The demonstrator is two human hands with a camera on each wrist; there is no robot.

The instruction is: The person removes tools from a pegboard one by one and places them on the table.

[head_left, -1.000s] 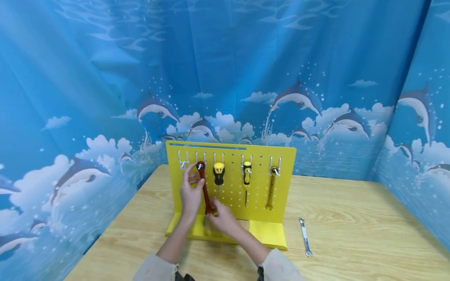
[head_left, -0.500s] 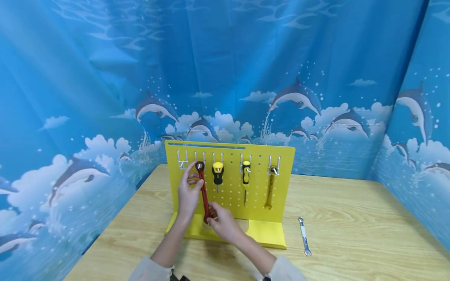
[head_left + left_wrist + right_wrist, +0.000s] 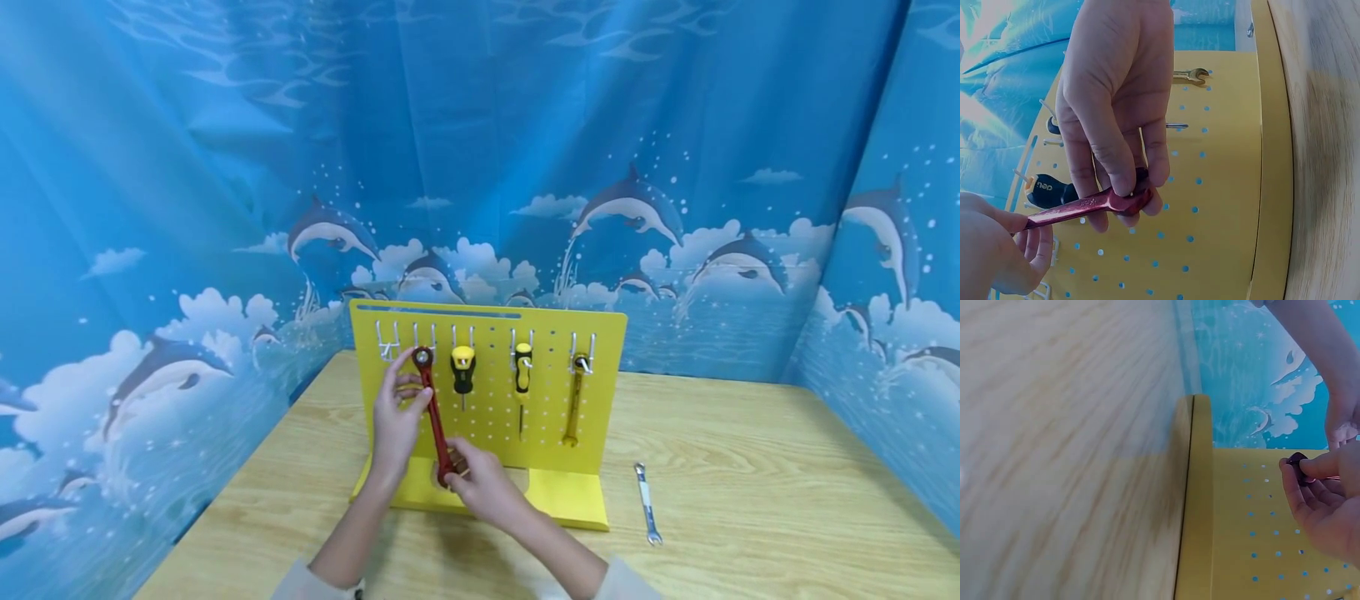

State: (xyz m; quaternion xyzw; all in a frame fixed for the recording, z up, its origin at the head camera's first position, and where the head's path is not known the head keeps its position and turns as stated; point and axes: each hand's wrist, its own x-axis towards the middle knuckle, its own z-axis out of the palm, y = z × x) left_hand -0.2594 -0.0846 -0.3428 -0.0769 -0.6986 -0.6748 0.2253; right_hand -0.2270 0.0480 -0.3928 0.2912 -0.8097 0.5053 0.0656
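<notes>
A red combination wrench (image 3: 437, 421) slants in front of the yellow pegboard (image 3: 487, 433), ring end up. My left hand (image 3: 395, 423) pinches it just below the ring, thumb on the near side. Lower down, my right hand (image 3: 489, 485) holds the other end between thumb and fingers. The left wrist view shows the shaft running from the left hand (image 3: 994, 250) to the right hand (image 3: 1119, 94), whose fingers cover part of the jaw end. Only that dark red wrench end (image 3: 1299, 465) shows in the right wrist view. The ring overlaps a metal hook in the head view.
To the right on the board hang a stubby screwdriver (image 3: 462, 371), a longer yellow-black screwdriver (image 3: 522, 375) and a brass-coloured wrench (image 3: 575, 408). A double hook (image 3: 387, 342) is at far left. A silver wrench (image 3: 648, 504) lies on the wooden table (image 3: 735, 467).
The red wrench has come away from the board toward me; its lower end has moved downward with my right hand. My left hand stays near the ring, shifting slightly left.
</notes>
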